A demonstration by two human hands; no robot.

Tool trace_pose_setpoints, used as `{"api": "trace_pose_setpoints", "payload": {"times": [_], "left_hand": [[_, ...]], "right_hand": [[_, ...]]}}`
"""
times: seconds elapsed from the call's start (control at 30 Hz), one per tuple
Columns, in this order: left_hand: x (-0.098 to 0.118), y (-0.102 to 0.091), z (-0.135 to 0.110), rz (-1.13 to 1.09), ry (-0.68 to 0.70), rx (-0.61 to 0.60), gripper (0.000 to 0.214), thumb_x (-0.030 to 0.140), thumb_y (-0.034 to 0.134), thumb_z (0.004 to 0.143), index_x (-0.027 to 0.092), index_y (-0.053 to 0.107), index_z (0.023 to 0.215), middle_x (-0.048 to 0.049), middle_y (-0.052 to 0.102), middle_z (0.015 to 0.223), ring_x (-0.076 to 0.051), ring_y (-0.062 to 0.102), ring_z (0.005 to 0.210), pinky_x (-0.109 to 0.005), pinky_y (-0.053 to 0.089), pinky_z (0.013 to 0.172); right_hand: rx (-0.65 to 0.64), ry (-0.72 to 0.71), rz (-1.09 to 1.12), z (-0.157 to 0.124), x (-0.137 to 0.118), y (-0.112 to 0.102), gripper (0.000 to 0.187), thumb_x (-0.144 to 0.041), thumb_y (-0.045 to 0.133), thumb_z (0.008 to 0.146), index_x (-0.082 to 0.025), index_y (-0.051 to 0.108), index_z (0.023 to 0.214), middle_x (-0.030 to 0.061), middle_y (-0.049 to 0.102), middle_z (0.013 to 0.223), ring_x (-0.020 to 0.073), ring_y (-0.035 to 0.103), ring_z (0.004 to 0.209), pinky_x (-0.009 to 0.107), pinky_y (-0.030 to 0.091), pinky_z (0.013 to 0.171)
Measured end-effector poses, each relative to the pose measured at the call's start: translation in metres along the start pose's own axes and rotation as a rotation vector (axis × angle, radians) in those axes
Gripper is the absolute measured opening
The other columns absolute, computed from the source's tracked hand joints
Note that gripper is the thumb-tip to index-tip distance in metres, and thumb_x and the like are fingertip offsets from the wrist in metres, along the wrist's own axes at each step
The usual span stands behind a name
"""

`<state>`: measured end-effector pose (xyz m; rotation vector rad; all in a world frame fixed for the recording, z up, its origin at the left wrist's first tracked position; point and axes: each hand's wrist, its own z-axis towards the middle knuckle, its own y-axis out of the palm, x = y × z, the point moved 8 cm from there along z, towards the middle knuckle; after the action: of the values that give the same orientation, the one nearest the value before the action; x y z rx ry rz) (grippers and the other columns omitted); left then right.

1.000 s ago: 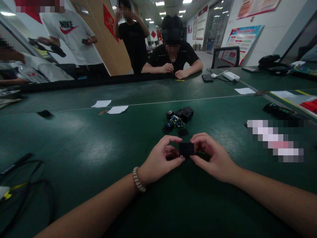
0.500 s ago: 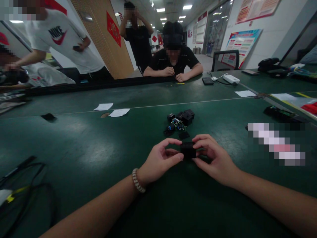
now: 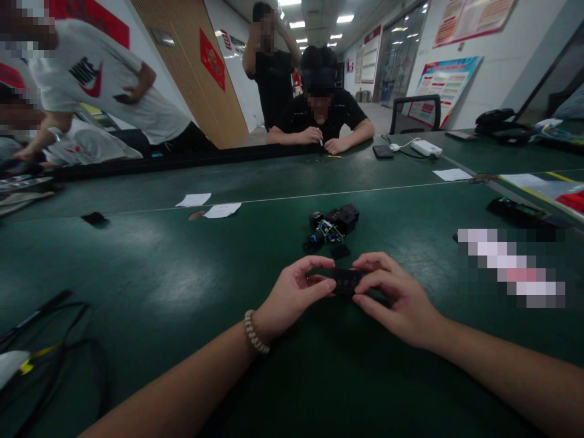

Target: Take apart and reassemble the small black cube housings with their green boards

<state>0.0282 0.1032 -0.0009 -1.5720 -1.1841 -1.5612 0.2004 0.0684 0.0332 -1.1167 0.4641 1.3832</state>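
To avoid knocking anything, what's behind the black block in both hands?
Beyond the black block, a flat dark piece lies on the green table, with a cluster of electronic parts past it. The block's far face and whatever it covers are hidden.

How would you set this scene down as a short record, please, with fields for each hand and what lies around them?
Left hand: the left hand holds one end of a black box
Right hand: the right hand grips the other end
Left wrist: beaded bracelet
Surface: green table
Beyond the hands: flat black piece, then a pile of small parts
Far left: black cables
Farther off, left: two papers
Across the table: person in a black shirt, leaning on the edge
Unclear: what is inside the box
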Motion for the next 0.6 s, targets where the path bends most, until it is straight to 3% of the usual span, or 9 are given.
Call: {"api": "trace_pose_setpoints", "payload": {"times": [0.13,0.3,0.47,0.6], "left_hand": [[0.0,-0.002,0.0,0.016,0.0,0.008,0.05,0.014,0.087,0.075,0.019,0.067,0.12,-0.01,0.068,0.131,-0.018,0.069,0.104,-0.036,0.059,0.092],[0.004,0.003,-0.003,0.032,0.077,-0.017,0.058,0.01,0.087,0.072,0.018,0.063,0.124,-0.0117,0.07,0.127,-0.024,0.069,0.113,-0.046,0.057,0.103],[0.017,0.009,-0.011,0.231,0.336,-0.014,0.053,0.008,0.081,0.077,0.018,0.061,0.125,-0.0115,0.069,0.125,-0.025,0.067,0.119,-0.05,0.053,0.112],[0.034,0.018,-0.024,0.508,0.61,0.033,0.048,0.006,0.075,0.08,0.021,0.064,0.124,-0.0103,0.061,0.128,-0.024,0.066,0.117,-0.046,0.056,0.107]], "right_hand": [[0.005,0.005,0.068,-0.001,0.002,0.002,0.026,-0.012,0.074,0.087,-0.03,0.067,0.105,0.0077,0.051,0.129,0.0278,0.059,0.127,0.051,0.057,0.106],[0.033,0.045,0.205,-0.004,0.014,0.005,0.055,-0.005,0.072,0.084,-0.034,0.057,0.128,0.0064,0.046,0.137,0.025,0.056,0.133,0.046,0.054,0.112],[0.033,0.078,0.15,-0.004,0.021,0.005,0.055,-0.007,0.072,0.084,-0.031,0.056,0.132,0.0073,0.053,0.132,0.024,0.061,0.126,0.045,0.056,0.11],[-0.013,0.083,0.125,-0.001,0.02,0.007,0.045,-0.009,0.07,0.086,-0.029,0.063,0.125,0.0073,0.056,0.127,0.0224,0.068,0.113,0.042,0.062,0.099]]}}
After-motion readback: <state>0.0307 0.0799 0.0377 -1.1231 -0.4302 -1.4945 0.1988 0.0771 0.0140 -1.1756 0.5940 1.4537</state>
